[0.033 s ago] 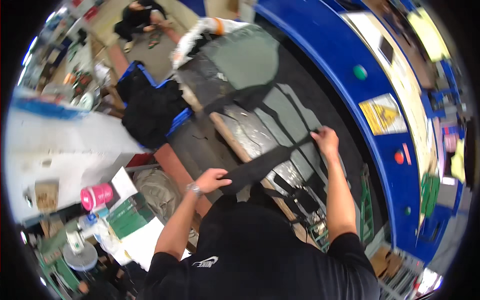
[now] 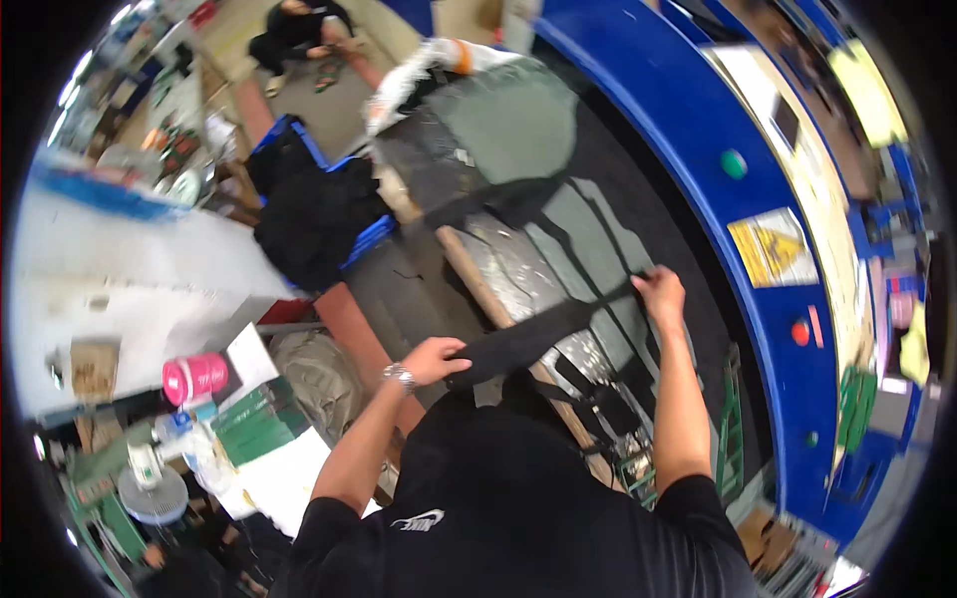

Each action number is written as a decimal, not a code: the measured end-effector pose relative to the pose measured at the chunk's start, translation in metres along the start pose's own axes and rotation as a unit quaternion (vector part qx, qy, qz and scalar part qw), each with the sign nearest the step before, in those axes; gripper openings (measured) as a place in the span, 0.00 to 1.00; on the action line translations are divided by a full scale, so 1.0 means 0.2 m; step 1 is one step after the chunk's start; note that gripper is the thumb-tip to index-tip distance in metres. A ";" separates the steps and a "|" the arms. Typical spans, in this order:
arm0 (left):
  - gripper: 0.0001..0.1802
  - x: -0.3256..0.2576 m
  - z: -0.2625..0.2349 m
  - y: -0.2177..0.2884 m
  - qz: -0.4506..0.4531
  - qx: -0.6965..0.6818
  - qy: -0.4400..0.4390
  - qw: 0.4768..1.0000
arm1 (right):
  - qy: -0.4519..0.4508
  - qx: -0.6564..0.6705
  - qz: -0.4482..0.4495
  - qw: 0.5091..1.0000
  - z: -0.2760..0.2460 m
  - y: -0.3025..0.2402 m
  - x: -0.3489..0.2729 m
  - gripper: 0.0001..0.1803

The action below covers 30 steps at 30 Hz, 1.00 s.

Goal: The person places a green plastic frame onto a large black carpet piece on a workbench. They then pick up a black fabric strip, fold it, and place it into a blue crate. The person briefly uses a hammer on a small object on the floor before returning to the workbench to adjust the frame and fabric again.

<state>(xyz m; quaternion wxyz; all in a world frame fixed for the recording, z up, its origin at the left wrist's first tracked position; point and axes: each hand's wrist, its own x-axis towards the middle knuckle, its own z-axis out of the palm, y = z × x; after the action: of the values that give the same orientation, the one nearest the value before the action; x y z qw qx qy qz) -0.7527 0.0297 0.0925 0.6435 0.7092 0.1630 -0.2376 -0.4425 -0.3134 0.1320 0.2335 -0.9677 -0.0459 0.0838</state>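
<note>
A long strip of black fabric [image 2: 533,339] is stretched between my two hands, wide at the left and narrowing to the right. My left hand [image 2: 434,361], with a metal watch on its wrist, pinches the wide end. Farther right and higher, my right hand [image 2: 662,295] is closed on the narrow end. Beneath the strip lies a grey-green sheet [image 2: 588,244], crossed by other black fabric strips [image 2: 503,199] on the work table. A larger rounded grey-green piece [image 2: 518,115] lies toward the far end.
A blue machine beam [image 2: 688,149] with coloured buttons curves along the right. Left of the table stands a blue crate [image 2: 371,239] heaped with black fabric [image 2: 317,214]. A person [image 2: 299,40] sits at the far left. A fan [image 2: 155,493] and pink drum [image 2: 194,380] are near left.
The whole view has shifted slightly, so the surroundings sit a little farther right. Both hands keep their hold on the fabric strip, which stays stretched between them.
</note>
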 end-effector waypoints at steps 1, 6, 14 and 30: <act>0.26 0.03 0.02 -0.15 0.011 -0.034 0.018 0.999 | 0.028 -0.036 -0.023 0.999 0.03 0.01 0.02 0.20; 0.21 0.02 0.06 -0.21 -0.001 0.040 0.136 0.990 | 0.026 -0.028 0.024 0.999 0.09 0.08 0.09 0.16; 0.19 -0.03 0.12 -0.27 0.039 0.013 0.152 0.988 | 0.048 -0.033 0.041 0.997 0.10 -0.06 0.01 0.17; 0.46 0.07 -0.04 0.57 0.415 0.086 -0.021 0.905 | -0.192 -0.067 -0.442 0.874 -0.79 -1.31 -0.96 0.09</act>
<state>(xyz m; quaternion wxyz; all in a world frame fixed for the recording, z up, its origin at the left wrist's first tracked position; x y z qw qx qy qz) -0.6798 0.0234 0.1807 0.6236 0.7602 -0.1807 0.0236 -0.6144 -0.1770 0.4182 0.1675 -0.8248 -0.5179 0.1533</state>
